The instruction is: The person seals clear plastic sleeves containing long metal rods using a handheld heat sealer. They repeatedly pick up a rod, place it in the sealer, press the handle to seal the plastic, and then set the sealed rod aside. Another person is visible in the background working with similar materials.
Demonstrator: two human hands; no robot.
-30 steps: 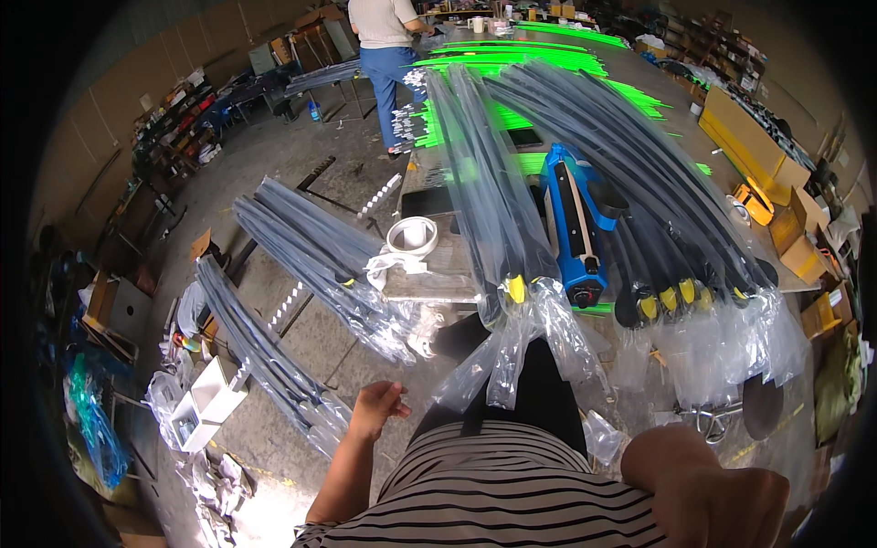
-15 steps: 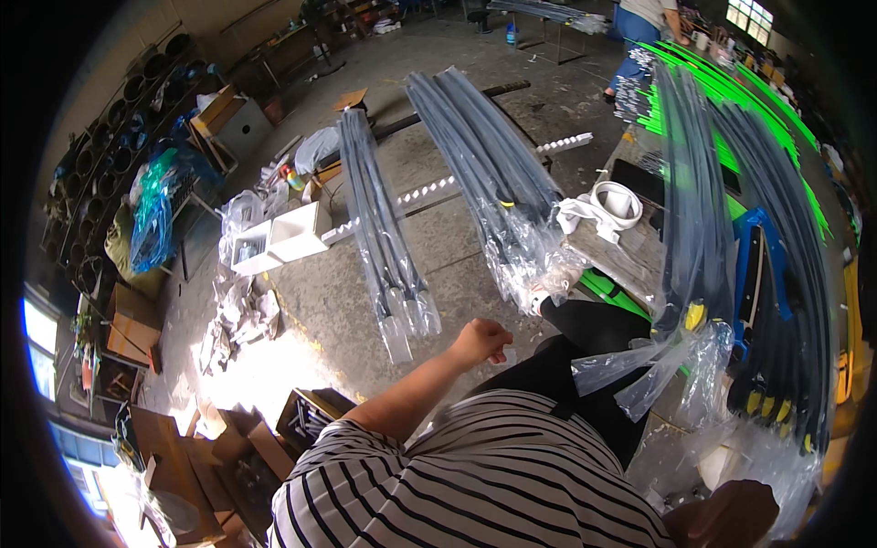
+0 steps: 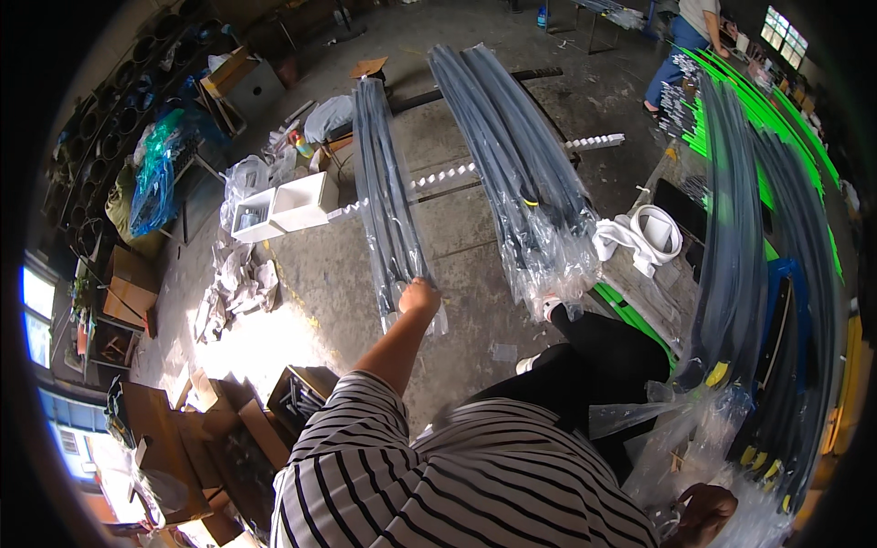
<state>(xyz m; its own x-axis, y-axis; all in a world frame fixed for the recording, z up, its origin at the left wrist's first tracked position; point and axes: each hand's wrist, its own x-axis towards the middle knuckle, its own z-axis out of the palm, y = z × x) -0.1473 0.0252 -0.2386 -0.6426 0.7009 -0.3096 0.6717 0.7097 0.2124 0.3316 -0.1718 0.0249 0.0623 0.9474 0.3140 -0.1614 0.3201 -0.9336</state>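
Observation:
My left hand [image 3: 419,297] is closed at the near end of a narrow bundle of long dark rods in clear plastic sleeves [image 3: 384,173]. Its fingertips are partly hidden against the sleeve. At the lower right, in shadow, my right hand [image 3: 708,513] has curled fingers beside crumpled clear plastic film [image 3: 699,438]; what they hold, if anything, I cannot make out. A wider sleeved bundle [image 3: 512,155] lies to the right of the narrow one, its loose plastic end near my foot. Farther right, more sleeved dark rods [image 3: 731,228] lie lengthwise, with yellow bands near their ends.
White open boxes [image 3: 306,201] stand left of the narrow bundle, by a white notched bar [image 3: 594,142]. A white strap roll [image 3: 656,236] rests on a bench at right. Bright green rods [image 3: 722,110] lie behind, near another person [image 3: 690,46]. Cardboard boxes [image 3: 160,438] crowd the lower left.
My left hand has moved forward and left from in front of my body to the narrow bundle's near end. My right hand has shifted slightly left. The view has turned a little.

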